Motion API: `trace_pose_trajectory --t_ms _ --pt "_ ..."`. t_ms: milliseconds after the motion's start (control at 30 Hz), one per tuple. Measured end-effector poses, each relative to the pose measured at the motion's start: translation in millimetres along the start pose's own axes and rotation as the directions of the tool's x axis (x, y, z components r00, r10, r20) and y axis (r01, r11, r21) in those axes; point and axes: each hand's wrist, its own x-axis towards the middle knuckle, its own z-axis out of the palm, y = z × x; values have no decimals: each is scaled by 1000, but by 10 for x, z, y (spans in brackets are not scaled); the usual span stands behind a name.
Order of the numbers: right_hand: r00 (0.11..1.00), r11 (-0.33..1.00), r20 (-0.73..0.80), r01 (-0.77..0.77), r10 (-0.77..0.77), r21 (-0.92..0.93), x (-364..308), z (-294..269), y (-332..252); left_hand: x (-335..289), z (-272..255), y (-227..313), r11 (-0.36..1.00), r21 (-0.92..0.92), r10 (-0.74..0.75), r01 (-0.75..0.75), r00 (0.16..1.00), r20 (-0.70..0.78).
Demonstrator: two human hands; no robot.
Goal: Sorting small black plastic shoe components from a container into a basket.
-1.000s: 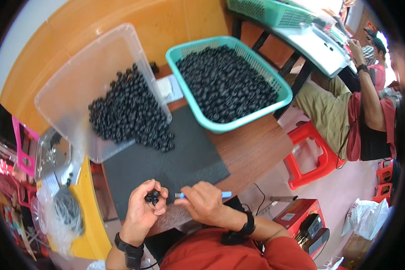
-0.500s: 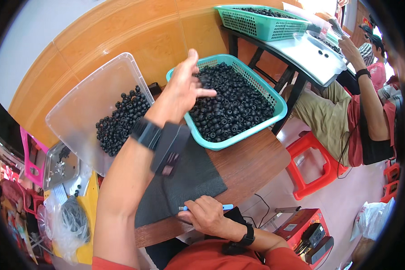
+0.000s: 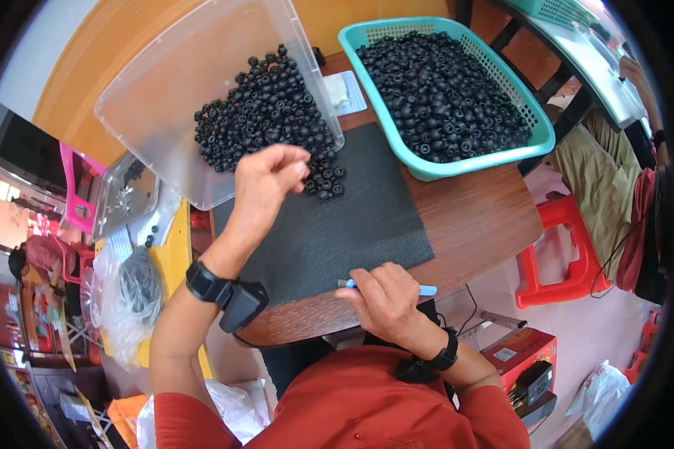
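My left hand reaches out over the black mat. Its fingertips are bunched at the edge of a heap of small black round parts, which spills from a tilted clear plastic bin. Whether a part is pinched between the fingers is hidden. My right hand rests at the near edge of the wooden table, closed around a thin blue tool that sticks out on both sides of the fist. A teal basket full of the same black parts stands at the far right of the mat.
A red plastic stool stands right of the table, and a seated person works beyond it at another table. A red box lies on the floor. Plastic bags and a metal tray crowd the left side.
My left hand has come back from above the teal basket to the heap at the clear bin's mouth. My right hand has stayed at the table edge with the blue tool.
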Motion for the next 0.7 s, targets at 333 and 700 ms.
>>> trace_pose_trajectory --t_ms 333,700 --pt "998 999 66 -13 15 -34 -51 26 -67 -240 119 -569 763 575 338 -296 941 37" --pt "996 999 80 -33 36 -30 -42 13 -32 -152 30 -496 647 678 291 -351 934 206"
